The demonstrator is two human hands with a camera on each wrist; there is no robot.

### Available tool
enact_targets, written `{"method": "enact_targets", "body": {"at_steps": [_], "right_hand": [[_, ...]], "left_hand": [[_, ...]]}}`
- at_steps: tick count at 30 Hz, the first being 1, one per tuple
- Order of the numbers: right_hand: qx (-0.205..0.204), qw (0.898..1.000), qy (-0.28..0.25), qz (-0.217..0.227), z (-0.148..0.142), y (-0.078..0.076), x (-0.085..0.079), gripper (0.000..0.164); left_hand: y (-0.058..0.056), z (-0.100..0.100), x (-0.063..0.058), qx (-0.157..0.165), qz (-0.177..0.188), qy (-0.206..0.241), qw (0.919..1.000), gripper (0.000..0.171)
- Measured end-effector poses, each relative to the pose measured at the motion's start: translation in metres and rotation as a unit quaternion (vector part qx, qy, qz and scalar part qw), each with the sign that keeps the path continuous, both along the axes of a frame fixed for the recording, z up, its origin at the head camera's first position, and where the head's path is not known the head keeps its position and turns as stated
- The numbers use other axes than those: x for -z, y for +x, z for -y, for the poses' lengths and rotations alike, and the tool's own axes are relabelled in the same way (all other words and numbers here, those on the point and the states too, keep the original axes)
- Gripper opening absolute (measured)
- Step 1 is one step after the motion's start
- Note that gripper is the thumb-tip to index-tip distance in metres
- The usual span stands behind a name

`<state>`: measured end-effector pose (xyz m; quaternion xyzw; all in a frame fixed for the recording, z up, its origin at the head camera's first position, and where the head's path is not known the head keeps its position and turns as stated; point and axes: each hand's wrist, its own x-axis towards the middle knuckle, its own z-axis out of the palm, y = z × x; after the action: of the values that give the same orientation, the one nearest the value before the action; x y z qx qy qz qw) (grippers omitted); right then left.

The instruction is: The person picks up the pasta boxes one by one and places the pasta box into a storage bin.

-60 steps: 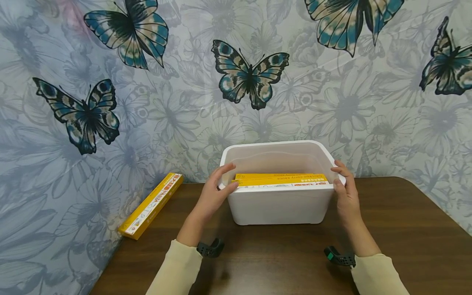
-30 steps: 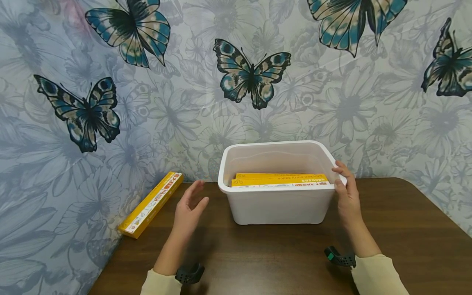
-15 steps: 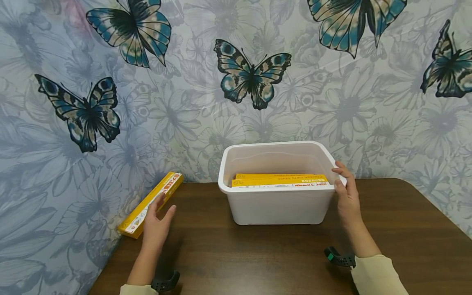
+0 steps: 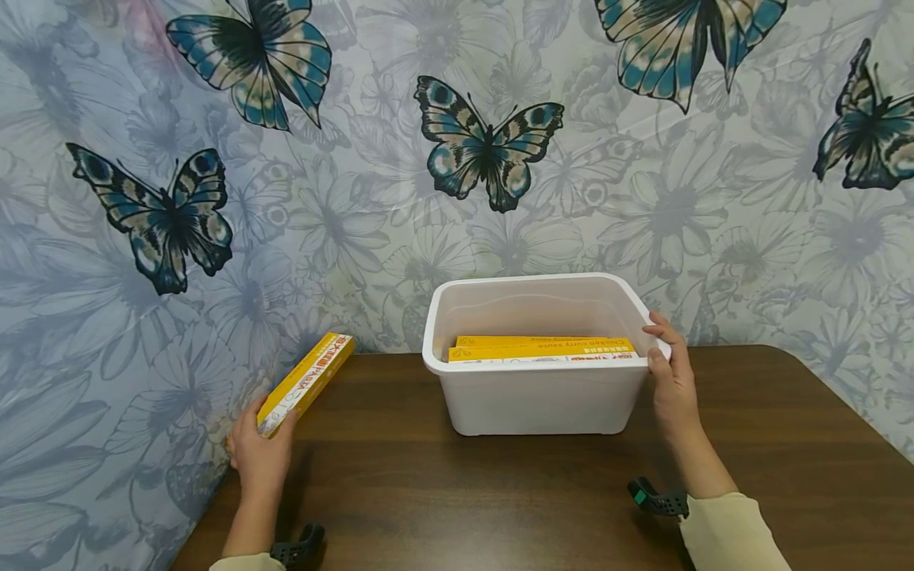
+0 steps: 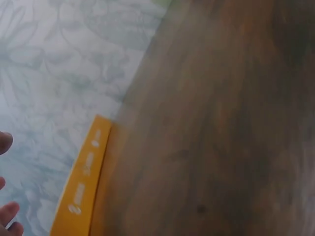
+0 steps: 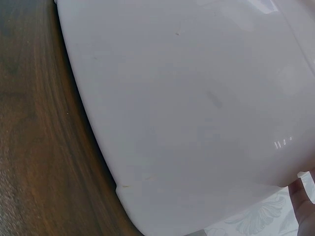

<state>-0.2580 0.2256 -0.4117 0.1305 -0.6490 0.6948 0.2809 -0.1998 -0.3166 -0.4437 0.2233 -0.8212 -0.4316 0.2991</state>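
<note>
On the left of the head view, my left hand [image 4: 260, 456] straddles the near end of a yellow curry sauce box [image 4: 307, 381], thumb on one side and fingers on the other. That end of the box is hidden by the hand. The left wrist view is blurred, showing the orange side of the box [image 5: 81, 191] and several fingertips [image 5: 9, 211] at the left border. My right hand [image 4: 674, 388] grips the right rim of a white plastic bin [image 4: 543, 400]. Inside the bin, yellow curry sauce boxes [image 4: 543, 347] stand side by side. The bin's wall [image 6: 187, 108] fills most of the right wrist view.
The bin stands on a dark wooden table [image 4: 457, 507], close to a wall covered in flowers and butterflies [image 4: 493, 143]. This wall also runs along the table's left edge. Black bands [image 4: 300, 546] are worn on both wrists.
My left hand has let go of the bin's left rim and moved left and down to the near end of the separate curry sauce box. My right hand and the bin stay in place.
</note>
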Motion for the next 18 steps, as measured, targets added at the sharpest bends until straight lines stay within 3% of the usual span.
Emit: {"method": "enact_targets", "body": {"at_steps": [7, 18], "right_hand": [[0.001, 1.000, 0.003, 0.001, 0.000, 0.000, 0.000, 0.039], [0.000, 1.000, 0.001, 0.001, 0.000, 0.000, 0.000, 0.038]], "left_hand": [[0.000, 0.014, 0.013, -0.043, 0.012, 0.002, 0.9990, 0.063], [0.002, 0.024, 0.022, -0.057, 0.053, 0.029, 0.9966, 0.076]]}}
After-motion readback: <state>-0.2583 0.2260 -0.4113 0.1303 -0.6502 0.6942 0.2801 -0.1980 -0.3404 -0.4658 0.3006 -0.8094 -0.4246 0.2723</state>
